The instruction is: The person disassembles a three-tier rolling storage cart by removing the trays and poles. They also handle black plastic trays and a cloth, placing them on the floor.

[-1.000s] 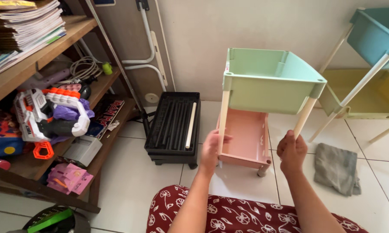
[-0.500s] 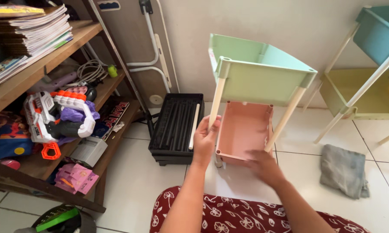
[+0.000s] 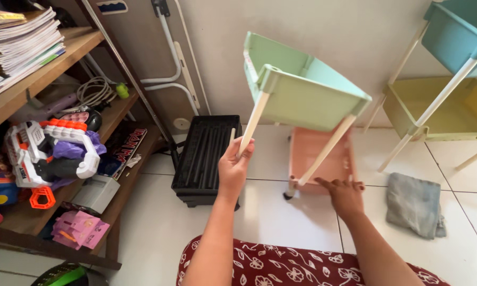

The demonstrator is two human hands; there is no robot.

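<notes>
A pale green plastic tray (image 3: 302,92) hangs tilted in the air, with two cream poles fixed under its front corners. My left hand (image 3: 234,167) grips the lower end of the left pole (image 3: 252,124). The right pole (image 3: 327,149) slants down to the front edge of a pink tray (image 3: 319,159) that stands on small wheels on the white tiles. My right hand (image 3: 344,195) rests with spread fingers on the pink tray's front right corner, just beside that pole's foot.
A black slatted tray (image 3: 204,156) with a loose cream pole lies left of the pink tray. A wooden shelf (image 3: 42,79) with books and toys fills the left. A yellow tray and a blue tray on poles (image 3: 450,79) stand at right, with a grey cloth (image 3: 414,204) on the floor.
The green tray has tipped further to the left and risen. My right hand let go of its pole and dropped to the pink tray's front corner. My left hand keeps its hold.
</notes>
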